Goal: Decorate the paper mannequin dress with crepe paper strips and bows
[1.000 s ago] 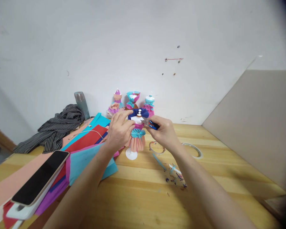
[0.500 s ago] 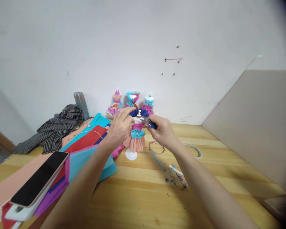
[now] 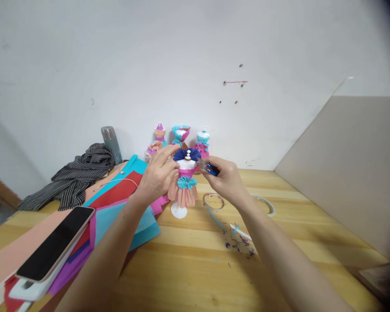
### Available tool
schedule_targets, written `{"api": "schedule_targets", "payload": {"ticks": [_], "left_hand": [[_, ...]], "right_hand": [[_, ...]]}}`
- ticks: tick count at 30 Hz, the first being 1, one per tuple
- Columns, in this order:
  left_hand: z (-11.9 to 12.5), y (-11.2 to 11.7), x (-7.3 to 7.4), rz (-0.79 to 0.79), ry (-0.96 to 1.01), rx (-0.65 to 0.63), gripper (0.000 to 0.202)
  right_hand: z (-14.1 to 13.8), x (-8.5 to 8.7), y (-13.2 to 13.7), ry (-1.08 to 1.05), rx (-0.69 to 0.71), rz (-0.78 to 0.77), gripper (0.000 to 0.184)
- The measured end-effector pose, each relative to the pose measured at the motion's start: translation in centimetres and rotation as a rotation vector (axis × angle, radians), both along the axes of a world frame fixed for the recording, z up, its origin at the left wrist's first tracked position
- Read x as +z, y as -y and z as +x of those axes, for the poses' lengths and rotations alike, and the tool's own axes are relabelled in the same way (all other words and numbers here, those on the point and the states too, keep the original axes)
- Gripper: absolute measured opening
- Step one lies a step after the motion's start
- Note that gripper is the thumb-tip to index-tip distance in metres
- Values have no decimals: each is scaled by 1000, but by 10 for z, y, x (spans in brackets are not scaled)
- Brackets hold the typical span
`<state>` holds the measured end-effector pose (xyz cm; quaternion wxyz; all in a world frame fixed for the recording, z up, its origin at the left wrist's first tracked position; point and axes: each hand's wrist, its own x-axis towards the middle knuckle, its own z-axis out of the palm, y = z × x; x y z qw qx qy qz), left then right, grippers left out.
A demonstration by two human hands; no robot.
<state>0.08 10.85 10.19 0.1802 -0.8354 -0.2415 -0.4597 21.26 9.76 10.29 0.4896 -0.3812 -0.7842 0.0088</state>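
Note:
A miniature dress form [image 3: 186, 172] stands upright on a round white base in front of me. It wears a fanned navy paper collar [image 3: 178, 155], a pink bodice, a turquoise rosette and a peach pleated skirt. My left hand [image 3: 160, 173] is closed on the form's left side, its fingertips partly hidden behind the collar and shoulder. In my right hand [image 3: 225, 175] is a tool with a blue and black handle and a grey metal blade [image 3: 202, 164]. The blade's tip is close to the form's right shoulder; I cannot tell whether it touches.
Three other dressed forms [image 3: 203, 138] stand by the wall. At left lie coloured paper sheets [image 3: 117, 190], a phone [image 3: 56, 242], a striped cloth [image 3: 84, 167] and a bottle [image 3: 111, 143]. Two tape rings [image 3: 204, 200] and small paper scraps [image 3: 242, 245] lie at right.
The blade has moved right, away from the form's neck to its right shoulder. My left hand has shifted slightly left and down, showing more of the navy collar.

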Motion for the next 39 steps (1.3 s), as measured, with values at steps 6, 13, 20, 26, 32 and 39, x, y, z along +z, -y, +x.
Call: {"api": "schedule_targets", "payload": {"ticks": [6,13,20,26,32,39], "left_hand": [[-3,-2,-11,-9,35,49,13],[2,-9,-19,101,56,198,6],[10,-3,-24,258,58,293,10],[16,-2,-31,299,136,328,11],[18,-3,-33,249,188,391,8],[19,-8,-30,251,135,422,13]], "right_hand": [[0,-9,2,-156,-80,-94,7],[-8,-26,-6,-252,-149,-135,6],[-14,-25,0,-168,-168,-52,7],[-14,-25,2,-152,-162,-65,10],[-13,-25,0,-146,-151,-68,12],[-12,-26,-2,-145,-137,-71,14]]}}
